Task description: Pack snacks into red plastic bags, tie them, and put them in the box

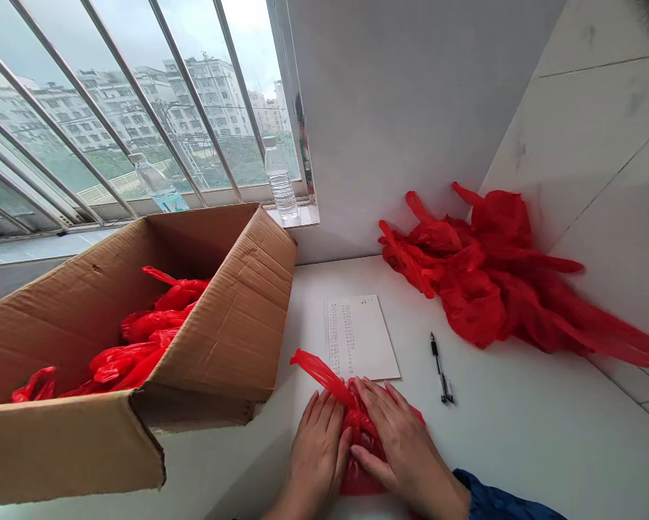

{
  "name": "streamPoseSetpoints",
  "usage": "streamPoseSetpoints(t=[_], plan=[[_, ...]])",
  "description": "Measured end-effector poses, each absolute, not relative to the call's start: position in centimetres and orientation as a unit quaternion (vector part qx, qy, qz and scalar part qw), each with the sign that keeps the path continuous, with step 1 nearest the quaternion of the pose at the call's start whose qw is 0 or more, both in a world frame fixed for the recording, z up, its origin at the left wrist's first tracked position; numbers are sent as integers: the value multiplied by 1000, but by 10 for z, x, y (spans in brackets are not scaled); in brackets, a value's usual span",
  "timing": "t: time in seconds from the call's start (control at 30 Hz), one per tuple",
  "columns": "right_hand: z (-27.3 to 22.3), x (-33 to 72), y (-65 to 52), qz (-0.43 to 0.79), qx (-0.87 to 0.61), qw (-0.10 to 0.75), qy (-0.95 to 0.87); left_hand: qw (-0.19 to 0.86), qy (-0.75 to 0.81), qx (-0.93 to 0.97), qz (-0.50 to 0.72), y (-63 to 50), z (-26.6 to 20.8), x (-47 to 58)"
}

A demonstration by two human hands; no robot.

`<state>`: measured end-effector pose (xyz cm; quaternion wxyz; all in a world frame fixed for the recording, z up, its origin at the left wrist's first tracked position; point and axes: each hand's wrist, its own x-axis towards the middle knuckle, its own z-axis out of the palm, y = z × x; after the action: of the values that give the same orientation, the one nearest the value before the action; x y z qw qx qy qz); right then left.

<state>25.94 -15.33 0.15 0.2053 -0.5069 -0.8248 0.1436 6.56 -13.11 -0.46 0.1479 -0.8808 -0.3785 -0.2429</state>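
Note:
A knotted red plastic bag [365,473] lies on the white table at the front, wrapped around something I cannot make out. One tied handle end sticks up to the left. My left hand [318,440] rests along the bag's left side, fingers stretched out and thumb against the plastic. Across its right side lies my right hand [394,437], fingers extended and thumb apart. Both hands touch the bag without wrapping around it. Just behind them is a notepad [362,336] with handwritten columns. To the right of the notepad lies a black pen [438,367].
At left stands a large open cardboard box [221,310] with several red bundles [151,325] inside. A heap of loose red plastic bags [481,267] lies against the wall at back right. Two plastic bottles, one a clear bottle [281,180], stand by the barred window.

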Motion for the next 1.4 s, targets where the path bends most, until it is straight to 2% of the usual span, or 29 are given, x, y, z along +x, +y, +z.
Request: streamPoseSetpoints(t=[0.53, 0.87, 1.4], plan=[[-13, 260, -154, 112, -499, 221, -831, 91, -397, -886, -223, -135, -10, 66], [-13, 260, -154, 107, -496, 221, -833, 114, -388, -885, -230, -134, -11, 66], [-10, 260, -154, 119, -499, 208, -833, 83, -397, -886, -224, -134, -16, 64]])
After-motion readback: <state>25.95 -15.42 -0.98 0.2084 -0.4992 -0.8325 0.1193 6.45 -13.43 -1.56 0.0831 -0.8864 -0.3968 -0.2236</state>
